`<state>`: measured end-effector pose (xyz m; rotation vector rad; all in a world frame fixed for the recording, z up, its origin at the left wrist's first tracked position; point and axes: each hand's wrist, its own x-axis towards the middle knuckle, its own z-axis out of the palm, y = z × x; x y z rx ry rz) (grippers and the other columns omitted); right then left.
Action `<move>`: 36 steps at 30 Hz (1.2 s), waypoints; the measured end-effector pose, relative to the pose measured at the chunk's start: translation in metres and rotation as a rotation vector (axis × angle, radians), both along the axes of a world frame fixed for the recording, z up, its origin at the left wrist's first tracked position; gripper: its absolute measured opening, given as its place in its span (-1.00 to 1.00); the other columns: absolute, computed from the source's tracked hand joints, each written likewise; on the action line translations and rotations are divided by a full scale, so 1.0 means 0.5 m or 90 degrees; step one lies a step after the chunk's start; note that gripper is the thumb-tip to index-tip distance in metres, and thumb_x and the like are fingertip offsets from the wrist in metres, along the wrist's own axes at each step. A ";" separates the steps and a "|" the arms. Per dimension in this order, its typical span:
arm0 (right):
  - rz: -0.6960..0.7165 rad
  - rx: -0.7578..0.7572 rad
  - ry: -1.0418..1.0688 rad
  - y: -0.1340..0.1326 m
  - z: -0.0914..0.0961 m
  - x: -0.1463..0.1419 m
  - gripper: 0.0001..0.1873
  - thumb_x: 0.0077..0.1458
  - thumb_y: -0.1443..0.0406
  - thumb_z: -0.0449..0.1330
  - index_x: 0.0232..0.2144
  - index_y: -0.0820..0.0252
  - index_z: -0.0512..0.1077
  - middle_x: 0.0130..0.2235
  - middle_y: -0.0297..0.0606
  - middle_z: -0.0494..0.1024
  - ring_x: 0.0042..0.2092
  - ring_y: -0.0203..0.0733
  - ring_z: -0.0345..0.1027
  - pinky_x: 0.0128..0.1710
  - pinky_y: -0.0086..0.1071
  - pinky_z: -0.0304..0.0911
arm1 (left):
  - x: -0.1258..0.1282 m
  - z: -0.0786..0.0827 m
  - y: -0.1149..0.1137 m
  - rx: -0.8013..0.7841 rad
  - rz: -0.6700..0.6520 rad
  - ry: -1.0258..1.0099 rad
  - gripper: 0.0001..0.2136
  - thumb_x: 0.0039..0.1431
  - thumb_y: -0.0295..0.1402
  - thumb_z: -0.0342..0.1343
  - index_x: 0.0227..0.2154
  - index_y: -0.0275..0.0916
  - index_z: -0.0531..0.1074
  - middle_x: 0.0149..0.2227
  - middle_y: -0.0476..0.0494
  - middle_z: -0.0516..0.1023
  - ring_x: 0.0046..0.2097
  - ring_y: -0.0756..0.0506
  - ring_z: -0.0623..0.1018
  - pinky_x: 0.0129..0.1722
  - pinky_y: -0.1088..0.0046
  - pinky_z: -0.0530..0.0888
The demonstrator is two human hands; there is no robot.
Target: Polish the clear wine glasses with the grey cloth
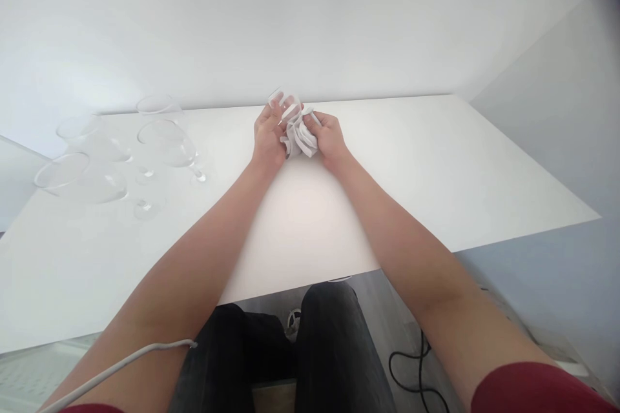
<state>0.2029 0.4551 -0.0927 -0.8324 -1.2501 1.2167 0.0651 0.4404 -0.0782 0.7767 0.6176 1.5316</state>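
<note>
My left hand (270,137) is closed around a clear glass (291,107), tilted above the far middle of the table. Its rim points away from me to the upper left, and its lower part is hidden. A crumpled white cloth (304,139) is bunched against the glass between my hands. My right hand (331,137) pinches this cloth with the thumb on top, close beside the glass. Off to the left, several clear stemmed wine glasses (167,142) stand upright in a group, the nearest being a large-bowled wine glass (84,181).
A white table (411,174) reaches back to a white wall (310,19). Below its front edge are my legs (334,342) in dark trousers. A pale cable (126,361) crosses by my left forearm, and a black cable (419,368) lies on the floor at right.
</note>
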 end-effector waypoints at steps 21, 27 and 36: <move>0.011 -0.051 0.055 0.017 -0.015 0.004 -0.46 -0.05 -0.17 0.40 -0.38 0.12 0.42 -0.39 -0.33 0.54 -0.26 -0.14 0.49 -0.30 -0.31 0.43 | -0.005 -0.021 0.016 0.053 -0.001 0.018 -0.59 0.27 0.02 0.22 0.07 -0.06 0.45 0.18 -0.14 0.50 0.37 -0.31 0.38 0.31 0.12 0.43; -0.213 0.010 0.148 0.071 -0.052 0.053 -0.47 0.17 -0.22 0.14 -0.16 0.06 0.40 -0.11 -0.26 0.56 -0.01 -0.13 0.51 -0.10 -0.23 0.48 | -0.017 -0.030 0.026 0.110 0.011 0.000 -0.62 0.25 -0.05 0.28 0.05 -0.04 0.44 0.21 -0.14 0.43 0.37 -0.31 0.38 0.34 0.11 0.34; -0.390 0.034 0.175 0.036 -0.026 0.035 -0.80 0.22 0.07 0.19 -0.25 -0.01 0.29 -0.15 -0.38 0.47 -0.02 -0.25 0.49 0.09 -0.21 0.44 | -0.013 -0.016 0.014 0.151 0.065 -0.012 -0.68 0.34 0.04 0.14 0.03 0.06 0.31 0.30 0.02 0.33 0.50 -0.20 0.09 0.39 -0.02 0.22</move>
